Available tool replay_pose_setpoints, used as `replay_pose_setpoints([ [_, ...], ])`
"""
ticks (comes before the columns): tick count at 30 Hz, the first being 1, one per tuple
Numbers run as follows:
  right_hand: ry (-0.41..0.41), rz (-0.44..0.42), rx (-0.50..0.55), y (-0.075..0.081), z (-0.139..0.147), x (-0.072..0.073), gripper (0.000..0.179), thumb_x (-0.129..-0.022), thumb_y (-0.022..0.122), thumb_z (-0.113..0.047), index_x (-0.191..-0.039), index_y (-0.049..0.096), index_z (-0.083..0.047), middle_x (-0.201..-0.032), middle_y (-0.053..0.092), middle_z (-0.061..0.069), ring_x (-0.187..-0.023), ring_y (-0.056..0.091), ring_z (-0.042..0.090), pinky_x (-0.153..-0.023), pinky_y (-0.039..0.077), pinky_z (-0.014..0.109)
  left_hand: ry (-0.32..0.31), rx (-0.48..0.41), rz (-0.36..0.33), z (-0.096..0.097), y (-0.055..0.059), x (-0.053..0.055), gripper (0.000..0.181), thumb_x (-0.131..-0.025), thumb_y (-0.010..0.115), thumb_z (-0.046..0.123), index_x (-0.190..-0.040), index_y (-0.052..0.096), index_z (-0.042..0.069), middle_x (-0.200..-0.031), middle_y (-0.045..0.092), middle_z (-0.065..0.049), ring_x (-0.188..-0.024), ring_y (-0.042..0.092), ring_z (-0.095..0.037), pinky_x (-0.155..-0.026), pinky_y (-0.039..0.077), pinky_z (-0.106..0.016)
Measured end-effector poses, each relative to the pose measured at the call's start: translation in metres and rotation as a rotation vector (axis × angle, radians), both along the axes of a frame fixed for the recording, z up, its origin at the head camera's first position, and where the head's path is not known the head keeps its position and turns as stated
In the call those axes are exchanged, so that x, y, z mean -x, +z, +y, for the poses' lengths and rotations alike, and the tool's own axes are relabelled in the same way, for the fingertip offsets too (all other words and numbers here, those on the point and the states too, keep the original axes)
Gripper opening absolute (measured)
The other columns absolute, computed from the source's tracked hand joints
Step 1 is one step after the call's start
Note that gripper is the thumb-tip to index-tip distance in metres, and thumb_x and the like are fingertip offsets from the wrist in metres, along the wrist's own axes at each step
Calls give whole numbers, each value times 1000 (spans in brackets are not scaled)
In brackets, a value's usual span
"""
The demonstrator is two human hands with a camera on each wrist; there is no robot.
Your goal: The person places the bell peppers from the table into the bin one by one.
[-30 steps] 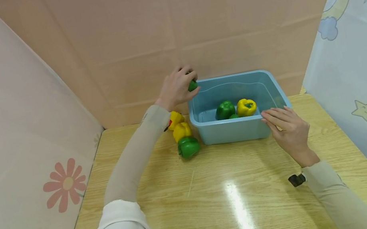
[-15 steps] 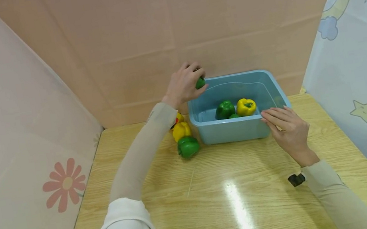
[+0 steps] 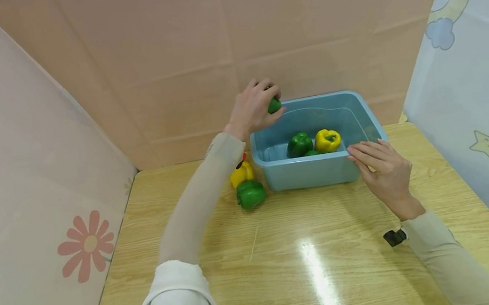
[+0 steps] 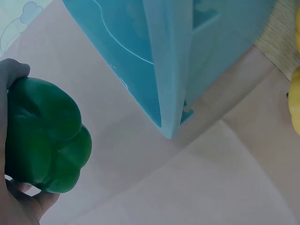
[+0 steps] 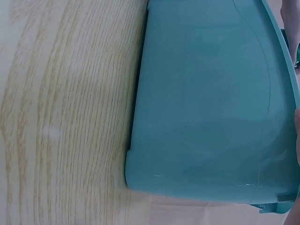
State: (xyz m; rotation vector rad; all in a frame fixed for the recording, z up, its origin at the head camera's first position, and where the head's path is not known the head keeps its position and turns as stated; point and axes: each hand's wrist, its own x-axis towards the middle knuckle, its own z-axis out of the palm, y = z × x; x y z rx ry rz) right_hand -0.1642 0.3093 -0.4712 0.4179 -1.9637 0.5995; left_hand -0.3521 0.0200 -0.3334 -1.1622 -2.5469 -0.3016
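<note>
My left hand (image 3: 256, 105) holds a green bell pepper (image 4: 44, 136) over the back left corner of a blue plastic bin (image 3: 308, 172). In the left wrist view the pepper is beside the bin's rim, thumb on one side and fingers on the other. My right hand (image 3: 384, 170) holds the bin's front rim near its right corner, fingers over the top and thumb at the outer wall. Inside the bin are a green pepper (image 3: 299, 145), a yellow pepper (image 3: 328, 140) and, mostly hidden by the front wall, another green piece (image 3: 311, 152).
Left of the bin, a yellow pepper (image 3: 241, 175) and a green pepper (image 3: 250, 194) lie on the wooden table (image 3: 265, 278). My left forearm covers the spot behind them. A peach-coloured backdrop (image 3: 162, 69) stands close behind the bin, with printed side panels at left and right.
The left hand has moved right with the green pepper, from beside the bin's left rim to over its back corner. The forearm now covers the rear yellow pepper. The right hand stays put.
</note>
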Motion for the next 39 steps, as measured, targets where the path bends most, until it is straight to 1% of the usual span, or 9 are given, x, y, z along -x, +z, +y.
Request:
replay_pose_setpoints([
  [3,-1,-4,0,0,0,0,39,-74,92,-1,-112,85,-9,-107,82,13,-94,78,41,-114,52,46,3,1,-4,3,-1,0,31,-101,71,45,-117,71,19,-136,63,-3,-125,56,-28,-86,63,-42],
  [8,-2,-18,-1,-2,1,0,41,-73,92,0,-113,85,-9,-109,82,13,-97,78,41,-106,55,58,-9,-2,-21,6,-5,0,32,-101,69,47,-117,70,19,-135,62,-3,-121,56,-27,-81,62,-40],
  [12,2,-18,-2,-2,0,1,42,-73,92,1,-113,85,-9,-109,82,13,-98,78,41,-106,55,60,-23,-11,-25,7,-7,1,33,-101,70,47,-117,70,18,-136,63,-3,-118,56,-27,-79,62,-41],
  [18,-8,-31,-23,-1,1,1,38,-76,92,-2,-112,85,-9,-108,82,13,-97,78,40,-106,55,59,-13,1,-40,8,-10,0,37,-100,71,50,-119,70,18,-136,62,-2,-119,56,-27,-82,62,-40],
  [24,-13,-27,-39,-2,2,-1,36,-76,92,-3,-111,85,-8,-107,82,14,-95,78,40,-111,53,51,-23,-8,-76,10,-13,-2,39,-99,73,48,-122,70,17,-138,61,-3,-122,56,-28,-85,62,-41],
  [27,-11,-21,-37,-3,3,0,37,-76,92,-4,-112,85,-9,-106,82,14,-94,78,40,-113,53,48,-20,-26,-89,12,-16,0,39,-99,74,48,-122,70,17,-138,61,-4,-123,55,-28,-90,60,-40],
  [31,-2,-17,-24,-3,1,1,39,-77,92,-4,-115,84,-11,-106,82,15,-94,78,40,-114,52,45,-24,-65,-106,10,-17,1,38,-100,74,46,-121,69,15,-136,62,-4,-121,54,-27,-97,56,-39],
  [35,2,-16,-19,-2,1,1,41,-76,92,-3,-115,84,-11,-106,82,15,-94,78,40,-114,52,44,-20,-74,-87,7,-16,2,37,-102,71,47,-121,68,16,-136,62,-3,-121,55,-27,-102,52,-38],
  [39,-3,-21,-27,-2,1,1,39,-75,92,-2,-112,85,-8,-106,82,14,-94,78,40,-114,52,45,-6,-66,-65,4,-16,2,35,-101,72,46,-120,68,16,-136,62,-3,-120,56,-27,-101,53,-39],
])
